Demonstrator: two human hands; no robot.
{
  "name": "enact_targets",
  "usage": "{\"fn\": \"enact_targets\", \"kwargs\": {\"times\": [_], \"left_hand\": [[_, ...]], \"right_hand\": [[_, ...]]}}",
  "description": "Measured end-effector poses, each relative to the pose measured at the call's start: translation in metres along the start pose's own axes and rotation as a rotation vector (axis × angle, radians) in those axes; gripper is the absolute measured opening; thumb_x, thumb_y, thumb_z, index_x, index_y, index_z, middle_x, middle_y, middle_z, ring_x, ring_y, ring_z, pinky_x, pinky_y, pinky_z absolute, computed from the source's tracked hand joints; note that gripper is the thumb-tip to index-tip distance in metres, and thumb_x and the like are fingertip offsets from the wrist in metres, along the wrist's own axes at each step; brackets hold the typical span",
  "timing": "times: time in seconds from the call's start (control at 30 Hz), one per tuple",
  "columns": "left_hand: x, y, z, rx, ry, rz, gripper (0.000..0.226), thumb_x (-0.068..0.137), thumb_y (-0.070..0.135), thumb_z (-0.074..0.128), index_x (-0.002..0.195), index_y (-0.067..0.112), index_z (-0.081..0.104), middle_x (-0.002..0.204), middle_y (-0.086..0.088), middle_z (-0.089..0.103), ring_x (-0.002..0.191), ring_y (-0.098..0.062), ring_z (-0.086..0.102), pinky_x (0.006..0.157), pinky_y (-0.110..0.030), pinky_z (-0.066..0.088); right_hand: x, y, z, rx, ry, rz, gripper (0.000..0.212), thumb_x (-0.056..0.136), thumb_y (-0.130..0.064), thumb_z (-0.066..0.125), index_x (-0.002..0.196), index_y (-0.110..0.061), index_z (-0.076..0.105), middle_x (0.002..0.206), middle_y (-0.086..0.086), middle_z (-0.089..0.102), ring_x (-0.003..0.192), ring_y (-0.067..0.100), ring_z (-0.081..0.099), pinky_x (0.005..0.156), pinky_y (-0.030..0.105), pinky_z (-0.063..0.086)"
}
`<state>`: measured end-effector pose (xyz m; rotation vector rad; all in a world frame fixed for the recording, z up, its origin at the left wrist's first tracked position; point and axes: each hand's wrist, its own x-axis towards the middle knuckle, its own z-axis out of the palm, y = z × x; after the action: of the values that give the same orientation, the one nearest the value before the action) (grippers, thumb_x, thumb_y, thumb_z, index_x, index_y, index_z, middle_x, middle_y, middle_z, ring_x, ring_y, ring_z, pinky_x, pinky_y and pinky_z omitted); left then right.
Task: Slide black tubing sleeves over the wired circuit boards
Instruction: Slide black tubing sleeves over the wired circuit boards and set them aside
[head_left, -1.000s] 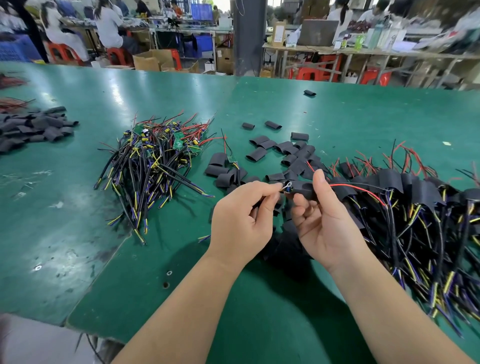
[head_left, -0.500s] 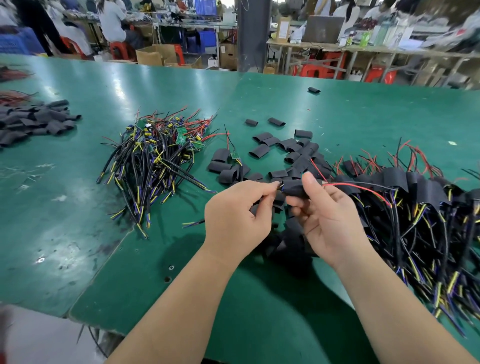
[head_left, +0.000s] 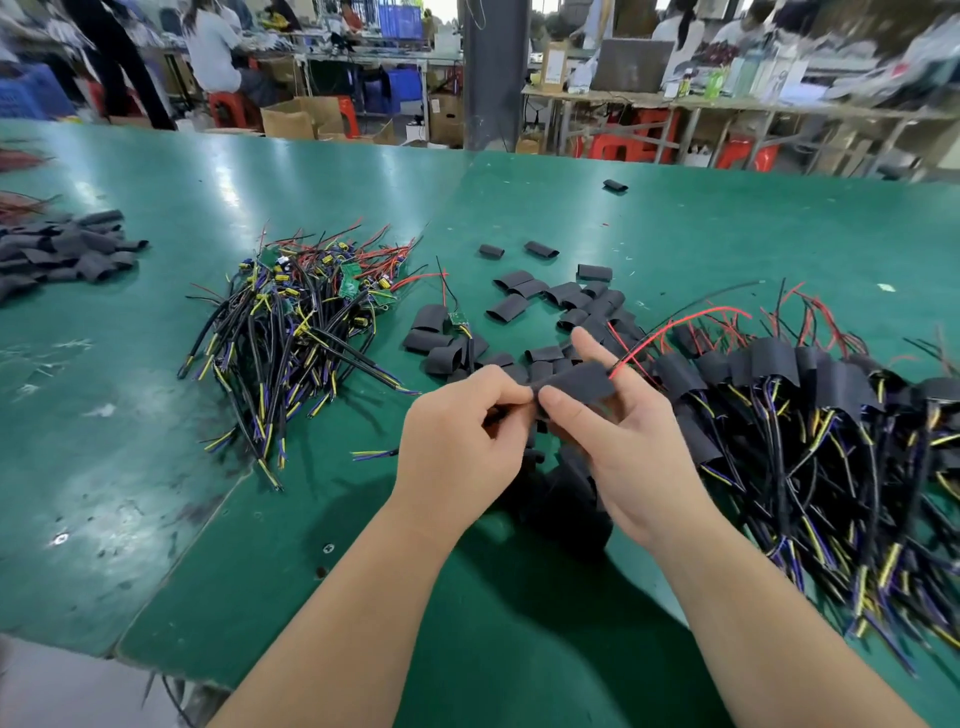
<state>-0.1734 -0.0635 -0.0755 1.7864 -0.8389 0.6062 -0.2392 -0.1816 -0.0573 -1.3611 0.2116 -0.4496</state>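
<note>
Holding flat black tubing sleeve (head_left: 576, 382) just above green tabletop (head_left: 727, 234), near the loose black sleeve pieces (head_left: 545, 306). Pinched at one end by left hand (head_left: 457, 441) grip, likely to steady it; pinched along the body by right hand (head_left: 623, 447) grip, index finger raised. Thin red wire (head_left: 675, 325) out of far end, so board judged inside, hidden. Heap of bare wired circuit boards (head_left: 301, 322) at left, sleeved bundles (head_left: 805, 415) at right, both within reach.

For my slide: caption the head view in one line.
Sleeving step: left hand and right hand pinch a black tubing sleeve trailing a red wire, between unsleeved wired boards and sleeved ones.
</note>
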Motion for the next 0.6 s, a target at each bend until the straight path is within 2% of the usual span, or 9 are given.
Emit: {"fn": "enact_targets", "kwargs": {"times": [0.03,0.1,0.2,0.23,0.3,0.37,0.4,0.5,0.6], "left_hand": [[0.0,0.001,-0.001,-0.054,-0.009,-0.001,0.003,0.08,0.012,0.069,0.077,0.009,0.068,0.066,0.011,0.062,0.057,-0.007,0.056,0.056,-0.023,0.048],[0.0,0.003,-0.002,-0.159,-0.007,-0.021,0.01,0.084,0.023,0.065,0.082,0.013,0.069,0.065,0.01,0.062,0.058,-0.005,0.057,0.055,-0.019,0.045],[0.004,-0.001,-0.008,-0.221,0.081,-0.178,0.021,0.088,0.033,0.053,0.082,0.018,0.066,0.068,0.0,0.066,0.057,-0.019,0.061,0.053,-0.031,0.05],[0.007,-0.005,-0.011,-0.171,0.122,-0.236,0.021,0.089,0.032,0.051,0.082,0.018,0.065,0.069,0.0,0.066,0.058,-0.02,0.061,0.056,-0.034,0.051],[0.011,-0.018,-0.016,0.015,0.161,-0.335,0.013,0.089,0.022,0.054,0.083,0.017,0.065,0.073,0.0,0.066,0.068,-0.021,0.061,0.068,-0.038,0.05],[0.015,-0.032,-0.021,0.256,0.137,-0.444,0.012,0.086,0.015,0.057,0.094,0.017,0.065,0.089,0.0,0.068,0.088,-0.025,0.06,0.082,-0.037,0.046],[0.017,-0.039,-0.025,0.396,0.118,-0.509,0.019,0.084,0.016,0.057,0.102,0.019,0.064,0.098,0.0,0.067,0.097,-0.027,0.057,0.086,-0.036,0.04],[0.023,-0.055,-0.037,0.749,0.048,-0.635,0.037,0.085,0.028,0.054,0.122,0.027,0.054,0.113,-0.004,0.062,0.11,-0.031,0.048,0.09,-0.039,0.029],[0.036,-0.067,-0.042,0.885,-0.116,-0.678,0.04,0.092,0.038,0.045,0.131,0.031,0.046,0.115,-0.011,0.062,0.111,-0.033,0.05,0.092,-0.042,0.028]], "right_hand": [[0.001,-0.003,0.0,0.096,0.022,-0.001,0.053,0.079,-0.002,0.07,0.122,-0.03,0.056,0.091,0.01,0.063,0.082,0.021,0.058,0.089,0.038,0.051],[0.006,-0.014,-0.005,0.284,0.076,-0.036,0.043,0.073,-0.001,0.067,0.111,-0.017,0.055,0.079,0.004,0.067,0.075,0.018,0.068,0.071,0.027,0.057],[0.018,-0.041,-0.034,0.311,0.207,-0.113,0.019,0.081,-0.002,0.067,0.094,-0.007,0.054,0.074,0.005,0.07,0.071,0.021,0.072,0.054,0.019,0.049],[0.021,-0.051,-0.047,0.227,0.283,-0.157,0.012,0.081,-0.006,0.07,0.085,-0.01,0.06,0.073,0.003,0.071,0.068,0.021,0.071,0.054,0.02,0.049],[0.026,-0.068,-0.074,-0.222,0.45,-0.246,0.006,0.074,-0.025,0.074,0.075,-0.021,0.07,0.07,-0.004,0.071,0.063,0.019,0.069,0.059,0.03,0.056],[0.032,-0.074,-0.094,-0.733,0.53,-0.222,0.023,0.067,-0.045,0.064,0.083,-0.03,0.072,0.077,-0.002,0.072,0.075,0.026,0.07,0.074,0.049,0.058],[0.033,-0.074,-0.1,-0.91,0.549,-0.179,0.036,0.065,-0.048,0.058,0.091,-0.026,0.07,0.087,0.006,0.072,0.086,0.033,0.068,0.081,0.054,0.054],[0.029,-0.068,-0.094,-1.082,0.66,-0.061,0.067,0.065,-0.046,0.054,0.126,-0.017,0.054,0.125,0.019,0.056,0.114,0.044,0.051,0.099,0.058,0.041],[0.018,-0.055,-0.07,-1.135,0.689,-0.195,0.054,0.076,-0.031,0.065,0.127,-0.021,0.055,0.13,0.016,0.049,0.117,0.041,0.046,0.101,0.056,0.035]]}}
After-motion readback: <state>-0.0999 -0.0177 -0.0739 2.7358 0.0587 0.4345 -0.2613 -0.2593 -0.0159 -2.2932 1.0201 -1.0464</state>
